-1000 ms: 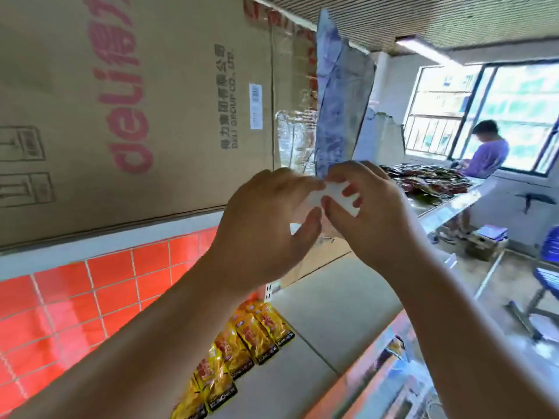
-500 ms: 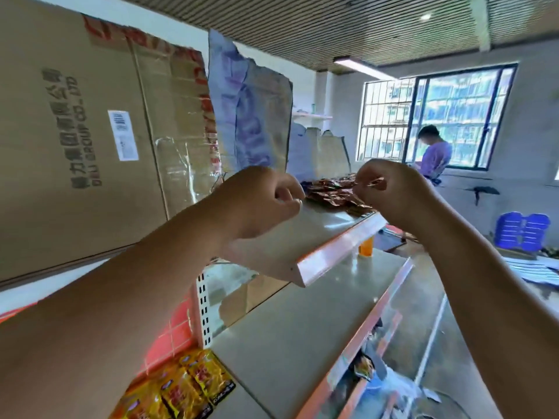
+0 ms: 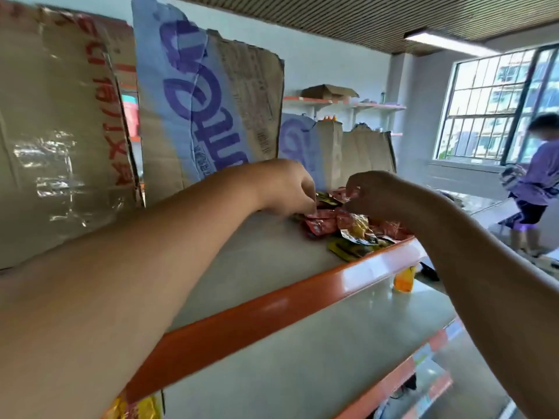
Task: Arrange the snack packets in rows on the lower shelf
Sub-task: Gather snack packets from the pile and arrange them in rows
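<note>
2 curled hands dig into the heaped snack packets (image 3: 348,228) at centre right on the upper shelf (image 3: 302,294), right hand (image 3: 378,195) pinching 1, left hand (image 3: 287,186) grip unclear, so a tug could drag those overhanging the lip off.

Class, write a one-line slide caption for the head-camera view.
Left hand and right hand reach into the loose pile of snack packets on the orange-edged upper shelf.
</note>
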A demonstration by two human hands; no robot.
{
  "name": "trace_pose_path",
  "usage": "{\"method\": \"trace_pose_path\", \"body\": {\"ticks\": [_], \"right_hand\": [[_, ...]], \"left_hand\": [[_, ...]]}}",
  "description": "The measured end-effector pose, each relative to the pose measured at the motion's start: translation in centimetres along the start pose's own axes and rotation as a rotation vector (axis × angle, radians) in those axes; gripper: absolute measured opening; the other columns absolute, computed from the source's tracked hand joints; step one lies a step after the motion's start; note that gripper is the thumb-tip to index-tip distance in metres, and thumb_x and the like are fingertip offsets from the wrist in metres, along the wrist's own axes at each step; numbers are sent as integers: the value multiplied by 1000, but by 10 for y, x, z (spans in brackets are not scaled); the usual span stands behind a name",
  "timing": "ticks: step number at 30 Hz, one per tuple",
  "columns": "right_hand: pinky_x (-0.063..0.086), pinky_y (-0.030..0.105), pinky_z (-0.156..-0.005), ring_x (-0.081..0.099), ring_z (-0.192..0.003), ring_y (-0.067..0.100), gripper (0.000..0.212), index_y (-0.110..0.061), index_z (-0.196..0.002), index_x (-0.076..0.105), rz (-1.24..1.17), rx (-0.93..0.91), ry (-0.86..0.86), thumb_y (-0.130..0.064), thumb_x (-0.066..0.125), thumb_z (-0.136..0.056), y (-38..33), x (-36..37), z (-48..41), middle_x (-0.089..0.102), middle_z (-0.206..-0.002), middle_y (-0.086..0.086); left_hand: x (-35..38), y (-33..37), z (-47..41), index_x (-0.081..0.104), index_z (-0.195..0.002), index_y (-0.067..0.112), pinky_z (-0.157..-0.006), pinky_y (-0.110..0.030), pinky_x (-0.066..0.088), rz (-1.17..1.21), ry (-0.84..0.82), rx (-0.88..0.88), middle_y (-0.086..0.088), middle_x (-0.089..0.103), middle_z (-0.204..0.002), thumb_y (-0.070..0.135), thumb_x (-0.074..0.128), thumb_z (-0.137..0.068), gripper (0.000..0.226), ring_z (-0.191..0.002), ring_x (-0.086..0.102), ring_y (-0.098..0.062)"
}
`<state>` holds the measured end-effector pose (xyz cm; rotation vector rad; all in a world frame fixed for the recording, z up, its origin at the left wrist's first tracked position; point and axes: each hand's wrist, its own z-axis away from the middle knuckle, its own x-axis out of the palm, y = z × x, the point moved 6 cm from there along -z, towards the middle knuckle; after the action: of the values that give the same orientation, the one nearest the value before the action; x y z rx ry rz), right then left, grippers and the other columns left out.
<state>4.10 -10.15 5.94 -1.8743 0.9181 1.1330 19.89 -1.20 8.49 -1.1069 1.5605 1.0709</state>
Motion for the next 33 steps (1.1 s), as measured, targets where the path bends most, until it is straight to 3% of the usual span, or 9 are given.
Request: {"method": "trace_pose_path", "body": {"ticks": [4,9,11,14,19,25,27,30,33], "right_hand": [[44,31,-69,54,-83,21,33,-11,-112,62,11,-50,-148,-36,70,-93,-1,23,-13,62,-94,5],[47,28,-84,62,-103,22,56,-22,-117,62,235,-169,-251,-67,65,-83,-9,44,-22,66,-117,-4],[42,25,-73,62,-104,22,48,-21,-122,62,229,-193,-244,-55,67,-88,-8,39,-19,64,-120,-1],[40,24,-61,59,-100,22,46,-22,-130,57,65,-187,-260,-30,72,-87,2,34,-16,60,-122,3],[54,32,-66,65,-83,20,40,-33,-123,57,-118,-159,-185,-26,66,-84,16,35,-22,64,-110,0],[57,40,-62,68,-79,23,44,-35,-113,59,-271,-162,-24,0,59,-88,22,20,-38,68,-102,-1],[56,39,-60,69,-78,20,42,-33,-110,61,-343,-205,-9,4,59,-89,19,13,-43,71,-102,-3],[50,32,-57,67,-76,20,33,-26,-105,67,-402,-267,16,3,58,-90,4,4,-49,72,-103,0],[49,28,-62,65,-78,18,29,-24,-102,68,-420,-317,-20,0,57,-91,-21,8,-51,71,-101,4]], "left_hand": [[23,-7,-51,75,-109,17,-84,-34,57,-174,-13,-200,-4,72,-108,34,59,-95,27,-97,68,-24],[57,-26,-80,70,-88,7,-53,-25,45,-37,-45,-430,-9,70,-77,32,56,-95,29,-61,62,-22],[67,-30,-83,73,-92,7,-58,-27,48,-36,-36,-468,-11,74,-80,36,59,-94,33,-69,67,-24],[75,-37,-90,76,-103,15,-81,-35,59,98,81,-466,-7,74,-99,41,73,-89,30,-92,70,-24],[71,-39,-90,74,-89,28,-68,-27,51,300,373,-493,6,72,-96,23,78,-83,8,-89,66,-14],[14,-48,-70,75,-92,22,-57,-21,43,545,603,-463,6,69,-81,18,60,-92,15,-76,63,-12],[-12,-52,-54,77,-89,19,-60,-23,44,533,667,-474,2,70,-82,17,59,-91,18,-74,60,-12],[-40,-59,-35,76,-83,8,-71,-33,48,331,612,-555,-10,70,-93,15,66,-87,13,-81,59,-21],[-42,-67,-20,70,-67,10,-68,-34,47,219,469,-701,-11,64,-76,14,66,-84,17,-70,57,-27]]}}
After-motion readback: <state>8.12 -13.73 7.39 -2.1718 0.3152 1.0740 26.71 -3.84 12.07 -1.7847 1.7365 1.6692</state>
